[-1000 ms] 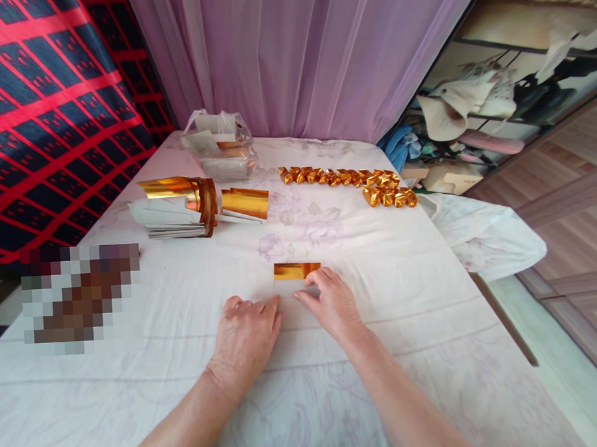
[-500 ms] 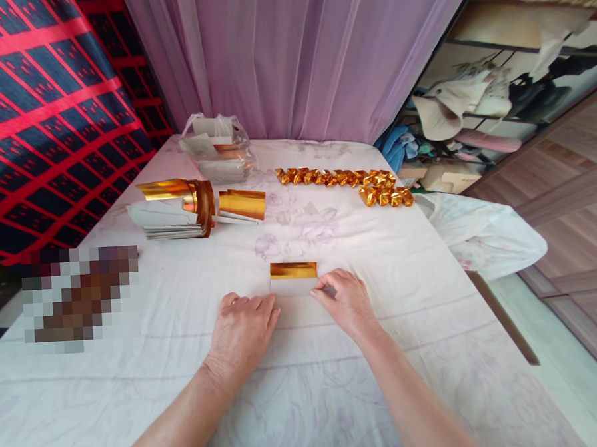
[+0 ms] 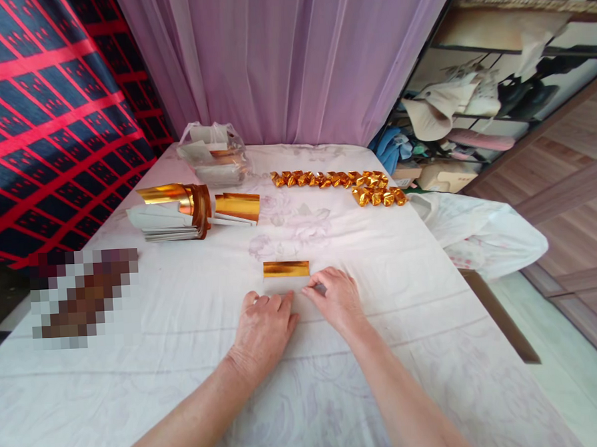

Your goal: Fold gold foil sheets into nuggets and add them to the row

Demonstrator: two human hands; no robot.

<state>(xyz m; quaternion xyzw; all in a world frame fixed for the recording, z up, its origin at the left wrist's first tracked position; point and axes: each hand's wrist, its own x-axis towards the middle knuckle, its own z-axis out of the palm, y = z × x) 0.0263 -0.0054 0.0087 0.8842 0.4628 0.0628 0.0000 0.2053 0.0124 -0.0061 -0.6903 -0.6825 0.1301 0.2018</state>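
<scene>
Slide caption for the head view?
Left hand and right hand at a gold-and-white paper, folded gold pieces beyond.

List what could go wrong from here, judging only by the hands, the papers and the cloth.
The gold-and-pale paper might crease crookedly: the right-hand grip is at its right side, while the left-hand grip is by its near edge.

The folded gold pieces could fall if the cloth were tugged, since the rightmost lie near its right edge.
</scene>
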